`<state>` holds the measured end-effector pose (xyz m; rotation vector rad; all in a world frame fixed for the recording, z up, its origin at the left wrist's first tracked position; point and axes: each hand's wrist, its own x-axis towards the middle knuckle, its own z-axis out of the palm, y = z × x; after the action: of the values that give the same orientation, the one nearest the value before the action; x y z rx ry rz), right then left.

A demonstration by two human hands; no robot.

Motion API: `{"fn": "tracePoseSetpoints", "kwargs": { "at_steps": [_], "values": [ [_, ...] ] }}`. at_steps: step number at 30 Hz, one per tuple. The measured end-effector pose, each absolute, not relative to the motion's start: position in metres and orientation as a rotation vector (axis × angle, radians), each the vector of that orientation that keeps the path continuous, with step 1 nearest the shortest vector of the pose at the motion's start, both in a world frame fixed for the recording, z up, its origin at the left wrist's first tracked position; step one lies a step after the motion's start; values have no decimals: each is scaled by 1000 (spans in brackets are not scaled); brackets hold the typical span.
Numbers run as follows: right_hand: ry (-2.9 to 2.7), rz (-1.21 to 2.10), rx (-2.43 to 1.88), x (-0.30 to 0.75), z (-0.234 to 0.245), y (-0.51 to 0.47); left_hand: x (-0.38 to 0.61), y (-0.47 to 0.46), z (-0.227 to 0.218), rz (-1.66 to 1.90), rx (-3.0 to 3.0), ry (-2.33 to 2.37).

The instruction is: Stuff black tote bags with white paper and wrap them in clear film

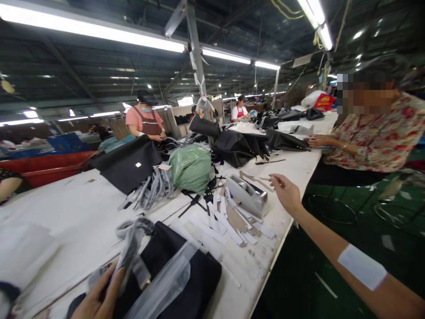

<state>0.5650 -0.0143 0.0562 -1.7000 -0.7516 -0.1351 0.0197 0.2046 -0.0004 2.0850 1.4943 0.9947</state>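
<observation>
At the lower left, my left hand (pixel 102 294) is closed around a strap wrapped in clear plastic (pixel 128 252). The strap lies over a black bag (pixel 186 283) at the table's near edge, and more clear plastic (pixel 166 277) crosses the bag. My right hand (pixel 286 191) reaches over the table's right edge, its thumb and fingertips pinched. Whatever is between them is too small to make out; thin brown paper strips (pixel 252 178) lie right by the fingertips. A grey tape dispenser (pixel 247 195) stands just left of this hand, beside a heap of white and brown strips (pixel 232 217).
A green plastic bundle (pixel 191 168), a black bag (pixel 128 161) and more black bags (pixel 237 146) cover the white table's (pixel 66 212) far part. A co-worker in a floral shirt (pixel 375 133) sits at right; another in an apron (pixel 146 119) stands across. White plastic (pixel 25 252) lies left.
</observation>
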Motion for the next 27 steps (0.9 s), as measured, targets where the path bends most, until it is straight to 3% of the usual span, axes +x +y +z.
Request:
{"fn": "tracePoseSetpoints", "kwargs": {
  "at_steps": [7,11,16,27],
  "values": [
    [-1400,126,-1996,479,35,11,34,180,21,986,2015,1533],
    [-1405,70,-2232,463,13,26,35,178,25,1017,2033,1471],
    [-1390,151,-2419,475,23,37,36,176,32,1090,2015,1396],
    [-1340,162,-2301,486,44,37,31,183,55,1151,1991,1134]
  ]
}}
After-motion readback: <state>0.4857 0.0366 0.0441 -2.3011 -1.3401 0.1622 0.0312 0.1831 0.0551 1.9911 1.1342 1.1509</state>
